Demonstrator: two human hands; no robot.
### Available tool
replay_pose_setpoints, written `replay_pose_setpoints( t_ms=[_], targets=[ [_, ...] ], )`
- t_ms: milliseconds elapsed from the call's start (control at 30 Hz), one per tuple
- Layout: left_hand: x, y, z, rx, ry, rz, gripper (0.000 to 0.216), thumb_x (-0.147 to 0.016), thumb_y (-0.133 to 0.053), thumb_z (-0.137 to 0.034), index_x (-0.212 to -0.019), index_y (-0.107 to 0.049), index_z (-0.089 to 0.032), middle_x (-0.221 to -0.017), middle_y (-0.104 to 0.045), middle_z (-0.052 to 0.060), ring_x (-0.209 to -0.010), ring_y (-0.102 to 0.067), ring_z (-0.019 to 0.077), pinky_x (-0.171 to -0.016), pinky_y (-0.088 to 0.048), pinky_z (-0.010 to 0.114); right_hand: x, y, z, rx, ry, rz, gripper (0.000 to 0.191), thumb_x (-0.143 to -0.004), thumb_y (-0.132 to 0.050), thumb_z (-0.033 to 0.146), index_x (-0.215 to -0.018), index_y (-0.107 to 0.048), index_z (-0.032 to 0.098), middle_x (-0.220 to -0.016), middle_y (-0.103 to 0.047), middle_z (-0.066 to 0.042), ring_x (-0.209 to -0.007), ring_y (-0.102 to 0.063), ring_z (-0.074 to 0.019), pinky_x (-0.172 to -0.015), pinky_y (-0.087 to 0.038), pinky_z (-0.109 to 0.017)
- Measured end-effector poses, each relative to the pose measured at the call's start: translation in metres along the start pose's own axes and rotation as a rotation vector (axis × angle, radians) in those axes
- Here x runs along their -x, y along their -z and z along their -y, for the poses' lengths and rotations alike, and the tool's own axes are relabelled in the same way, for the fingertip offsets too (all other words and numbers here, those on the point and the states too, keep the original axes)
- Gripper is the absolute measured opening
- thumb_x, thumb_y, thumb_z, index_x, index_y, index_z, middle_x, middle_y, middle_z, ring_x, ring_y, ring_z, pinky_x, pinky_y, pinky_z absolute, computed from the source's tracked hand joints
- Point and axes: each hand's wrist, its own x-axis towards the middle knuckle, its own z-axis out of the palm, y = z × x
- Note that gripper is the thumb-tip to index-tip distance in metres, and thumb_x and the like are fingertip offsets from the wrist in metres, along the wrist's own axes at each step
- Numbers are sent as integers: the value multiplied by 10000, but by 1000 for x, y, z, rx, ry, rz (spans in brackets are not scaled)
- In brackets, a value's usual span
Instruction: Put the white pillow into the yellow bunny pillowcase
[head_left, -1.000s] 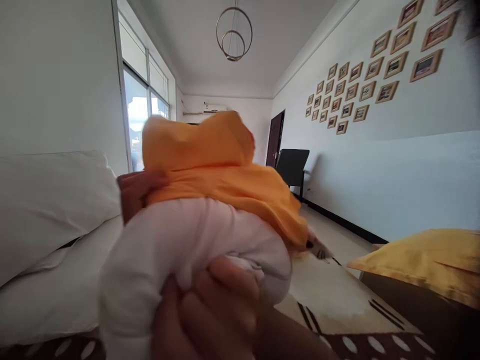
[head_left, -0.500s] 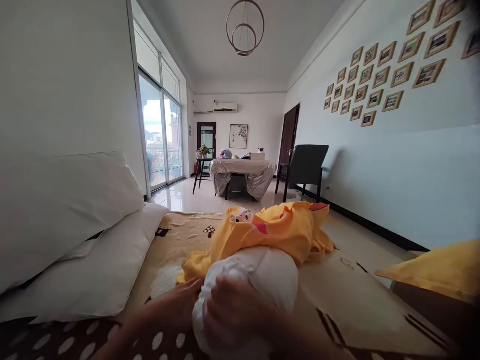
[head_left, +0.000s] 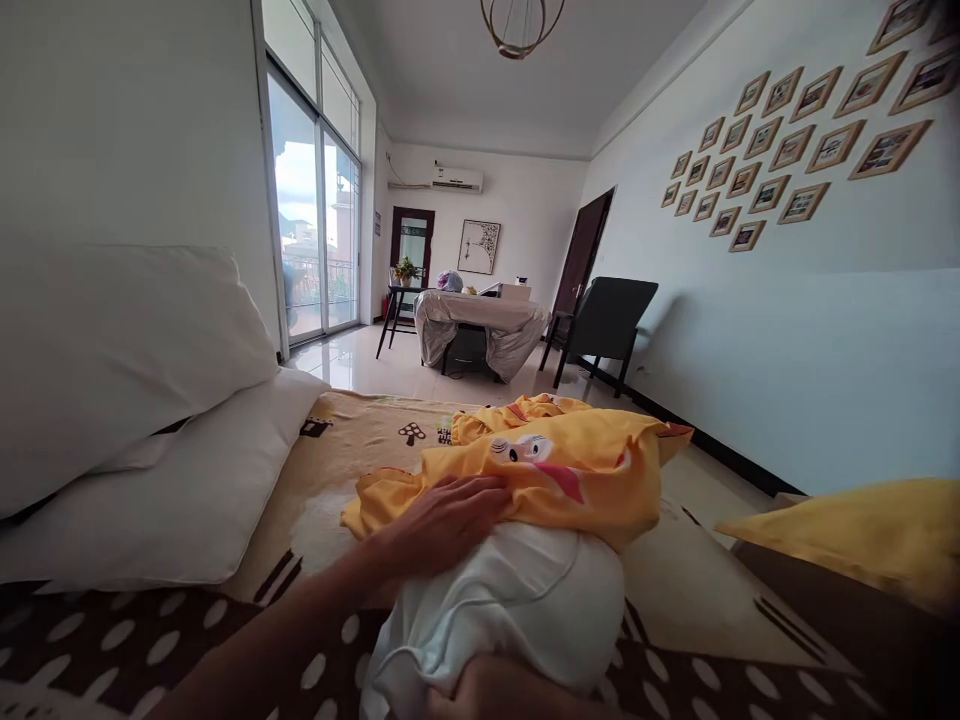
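A white pillow (head_left: 525, 590) lies in front of me, its far part inside a yellow pillowcase (head_left: 622, 480) printed with a cartoon animal face. My left hand (head_left: 457, 515) rests on the near edge of the case, fingers stretched flat over the cloth, palm by the pillow. At the bottom edge, my right hand (head_left: 499, 690) is closed at the near end of the white pillow; its fingers are mostly hidden in the folds. The pillow's near end is bunched and creased.
Two white pillows (head_left: 150, 480) are stacked on the left. Beneath lies a beige and brown patterned blanket (head_left: 705, 600). Another yellow cloth (head_left: 862, 530) is at the right. Beyond stand a dark chair (head_left: 615, 315) and a plastic-covered table (head_left: 484, 308).
My left hand has moved forward onto the pillowcase and flattened. My right hand has drawn back toward the bottom edge. The case's printed face now shows more fully, and the camera view has tilted down.
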Motion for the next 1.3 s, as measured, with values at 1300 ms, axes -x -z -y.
replay_pose_setpoints(
  t_ms=[1300],
  targets=[
    [55,6,26,-469,207,-724,246,-761,-470,8,-770,-632,-177,-770,-643,34,-720,-576,154,-666,-442,251,-30,-89,-60,-580,-911,805,192,-885,-491,175,-885,-682,156,-837,-705,-120,-786,-645,-215,-737,-459,-308]
  ],
)
